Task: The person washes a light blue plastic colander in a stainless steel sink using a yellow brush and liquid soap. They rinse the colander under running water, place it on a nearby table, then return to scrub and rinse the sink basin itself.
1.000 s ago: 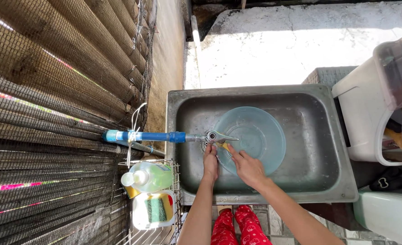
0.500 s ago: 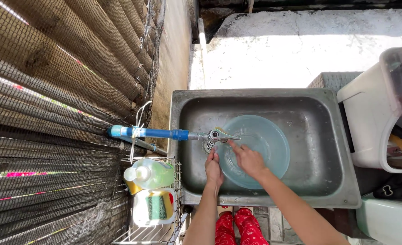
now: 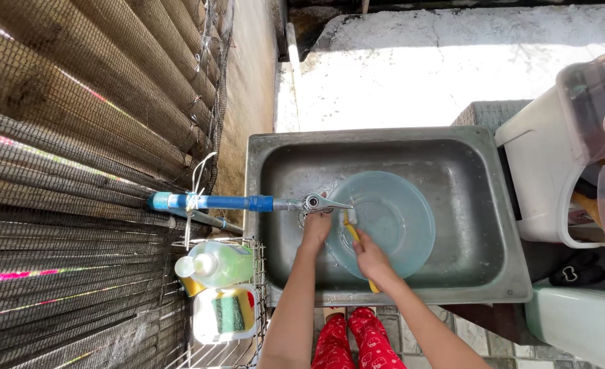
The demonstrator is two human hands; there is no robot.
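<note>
A yellow-handled brush (image 3: 351,225) with white bristles lies tilted over the left rim of a round translucent bluish bowl (image 3: 391,222), at the frame's centre.

One bowl (image 3: 391,222), one toothbrush (image 3: 351,225), two bottles (image 3: 215,265).

One head cam, looking straight down. Mid-range; sink (image 3: 384,147) sits frame center, forearms enter from bottom edge.

Both hands forward, left hand (image 3: 315,229) raised, right hand (image 3: 372,260) clenched.
</note>
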